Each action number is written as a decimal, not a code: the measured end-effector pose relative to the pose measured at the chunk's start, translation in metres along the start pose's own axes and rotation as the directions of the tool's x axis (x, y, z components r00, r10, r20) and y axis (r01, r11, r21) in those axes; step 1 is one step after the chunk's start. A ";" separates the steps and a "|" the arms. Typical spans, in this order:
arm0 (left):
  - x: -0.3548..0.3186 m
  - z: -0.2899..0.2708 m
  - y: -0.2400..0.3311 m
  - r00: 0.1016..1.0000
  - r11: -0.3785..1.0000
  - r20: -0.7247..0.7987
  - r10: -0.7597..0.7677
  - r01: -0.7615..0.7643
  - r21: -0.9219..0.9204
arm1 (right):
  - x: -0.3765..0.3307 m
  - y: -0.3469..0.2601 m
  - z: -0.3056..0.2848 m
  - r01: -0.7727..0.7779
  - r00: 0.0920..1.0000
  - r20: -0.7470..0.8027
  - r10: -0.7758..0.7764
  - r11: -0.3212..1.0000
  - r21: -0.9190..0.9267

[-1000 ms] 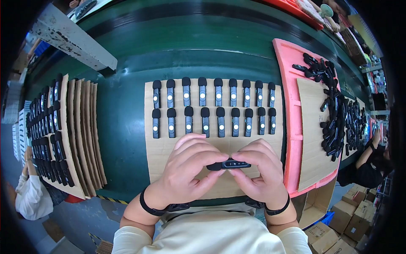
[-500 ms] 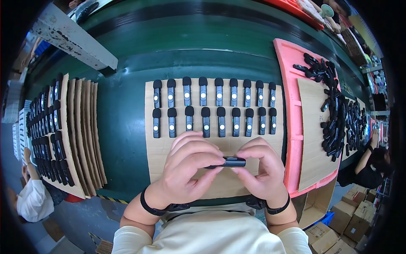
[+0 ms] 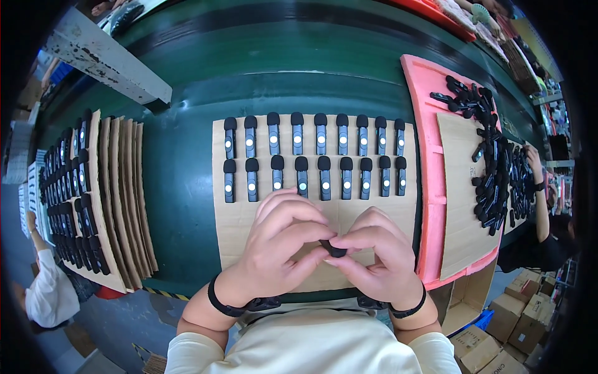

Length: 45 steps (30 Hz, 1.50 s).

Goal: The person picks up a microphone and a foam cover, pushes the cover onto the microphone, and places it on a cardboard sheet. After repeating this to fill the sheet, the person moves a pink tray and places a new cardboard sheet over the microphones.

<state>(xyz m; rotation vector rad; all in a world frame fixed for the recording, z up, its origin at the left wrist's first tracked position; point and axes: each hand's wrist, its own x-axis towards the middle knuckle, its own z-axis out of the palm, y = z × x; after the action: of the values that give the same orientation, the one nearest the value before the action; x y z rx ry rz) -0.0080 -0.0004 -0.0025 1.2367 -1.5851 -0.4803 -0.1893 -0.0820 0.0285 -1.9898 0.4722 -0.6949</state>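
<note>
Over the near part of a cardboard sheet, both my hands pinch one small black clip-on microphone. Its rounded dark end shows between the fingertips; the rest is hidden by my fingers. My left hand is closed on it from the left, thumb below and index finger above. From the right, my right hand is closed on the rounded end with thumb and index finger. Beyond my hands, two rows of similar microphones with black foam tops lie on the sheet, each with a pale round spot.
Cardboard sheets stand on edge at the left beside rows of microphones. At the right, a pink foam tray carries cardboard and a heap of microphones. A metal post rises far left. A co-worker's arm reaches in at right.
The microphone has been turned: its long body showed toward my right hand, now the rounded dark end does. My right fingers have moved left, closer to my left. The co-worker's arm at right has risen.
</note>
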 end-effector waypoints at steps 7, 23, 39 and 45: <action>-0.003 0.000 0.002 1.000 1.000 -0.017 -0.009 0.010 0.025 | -0.006 0.002 0.002 -0.286 0.958 0.111 0.265 0.845 0.452; -0.001 -0.012 0.022 1.000 0.984 0.011 -0.001 -0.001 0.178 | -0.040 0.008 -0.008 -0.330 0.943 0.068 0.326 0.941 0.068; -0.085 -0.071 0.001 0.991 0.607 0.068 -0.117 0.017 0.794 | -0.073 0.033 0.003 -0.031 0.984 0.133 0.122 0.839 -0.543; -0.088 -0.073 0.005 0.970 0.671 0.129 -0.208 0.045 0.740 | -0.071 0.035 0.004 -0.026 0.980 0.150 0.132 0.831 -0.556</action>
<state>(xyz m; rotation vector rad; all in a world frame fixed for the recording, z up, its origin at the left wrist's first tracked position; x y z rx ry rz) 0.0490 0.0982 -0.0114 1.9706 -1.9642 -0.0174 -0.2429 -0.0546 -0.0234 -2.5325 0.6988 -0.3302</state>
